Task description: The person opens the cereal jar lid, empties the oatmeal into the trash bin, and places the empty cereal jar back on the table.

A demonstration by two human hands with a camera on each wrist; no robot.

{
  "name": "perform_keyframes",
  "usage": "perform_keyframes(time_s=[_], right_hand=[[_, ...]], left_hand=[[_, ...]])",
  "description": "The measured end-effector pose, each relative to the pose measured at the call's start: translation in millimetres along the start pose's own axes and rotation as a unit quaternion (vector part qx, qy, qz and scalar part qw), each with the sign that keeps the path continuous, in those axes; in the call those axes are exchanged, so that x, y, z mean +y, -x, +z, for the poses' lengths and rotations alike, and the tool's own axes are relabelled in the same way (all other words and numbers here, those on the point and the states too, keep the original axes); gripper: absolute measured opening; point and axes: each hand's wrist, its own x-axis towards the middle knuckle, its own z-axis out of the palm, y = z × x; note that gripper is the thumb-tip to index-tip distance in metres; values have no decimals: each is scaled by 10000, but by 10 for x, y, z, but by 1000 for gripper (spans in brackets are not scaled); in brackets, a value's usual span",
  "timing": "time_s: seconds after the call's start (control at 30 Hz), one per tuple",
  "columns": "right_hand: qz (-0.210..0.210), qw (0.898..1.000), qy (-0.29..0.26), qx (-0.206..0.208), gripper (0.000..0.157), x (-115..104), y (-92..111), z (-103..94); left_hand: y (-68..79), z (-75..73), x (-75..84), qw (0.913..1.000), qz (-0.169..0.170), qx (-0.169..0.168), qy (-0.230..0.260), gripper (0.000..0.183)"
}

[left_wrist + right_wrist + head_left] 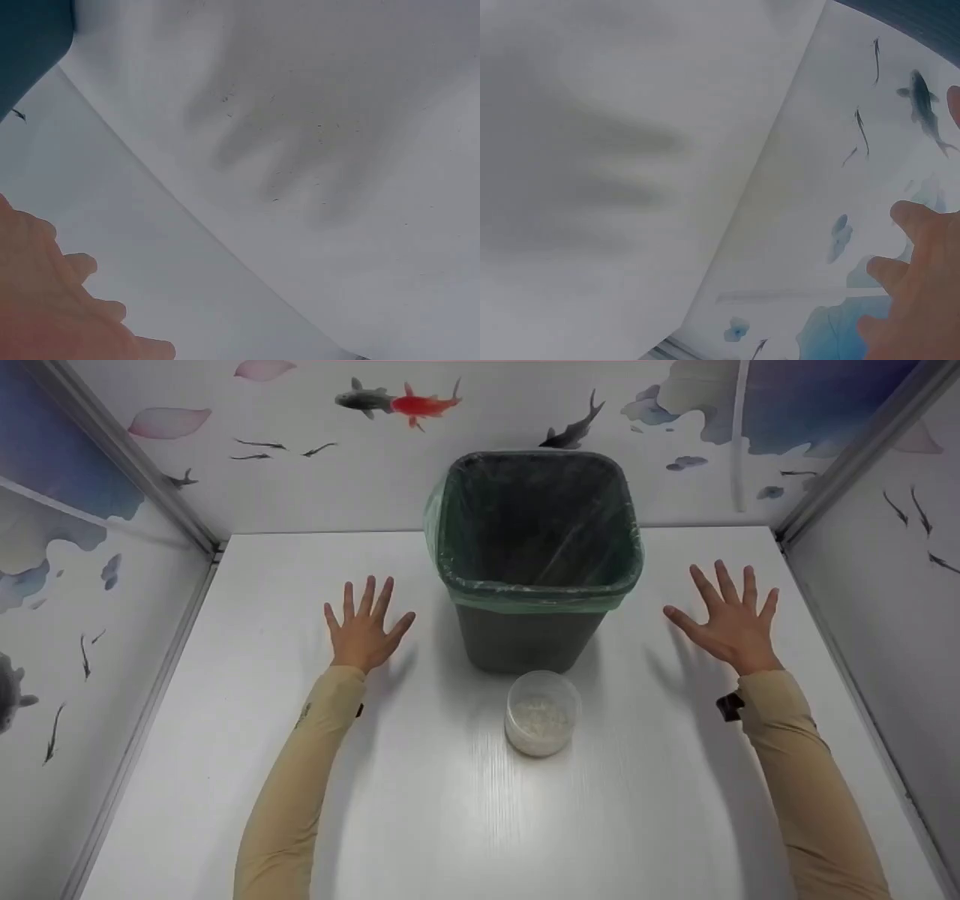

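Note:
A dark grey trash bin (529, 637) stands at the back middle of the white table, lined with a translucent green bag (540, 601) folded over its rim. Right in front of it is a clear round plastic tub (541, 714) with whitish contents that I cannot make out. My left hand (365, 636), fingers spread, is to the left of the bin and holds nothing. To the bin's right my right hand (731, 626) is likewise spread and bare. Each wrist view shows its hand, left (52, 300) and right (922, 277), above the table with finger shadows below.
White panels painted with fish and petals enclose the white table (480, 825) at the back (300, 495) and both sides. Grey metal posts (150, 472) stand at the back corners. A small black device (729, 707) is at the right wrist.

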Motion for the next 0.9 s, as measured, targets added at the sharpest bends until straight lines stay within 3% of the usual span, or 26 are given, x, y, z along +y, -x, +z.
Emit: perform_keyframes(time_s=[0.13,0.37,0.53,0.6,0.7,0.9], right_hand=[[-185,9997,-161,-89,86,-31,63,13],[-683,9968,-388,-169,75,-108,219,94],[-923,9879,-882,-887,66,-241,341,109],[-964,9819,-1127,-1176,63,-300,393,118],[-1263,9754,-1303,-1253,54,-374,459,156],[-1829,9625,-1472,-1362,47,-496,554,220]], left_hand=[[95,42,79,9997,125,-194,-51,79],[384,120,281,9955,490,-816,38,81],[571,107,463,9881,1007,-1166,-8,84],[626,97,545,9838,1219,-1313,15,85],[688,110,677,9757,1582,-1504,185,85],[724,227,911,9483,2505,-1876,524,82]])
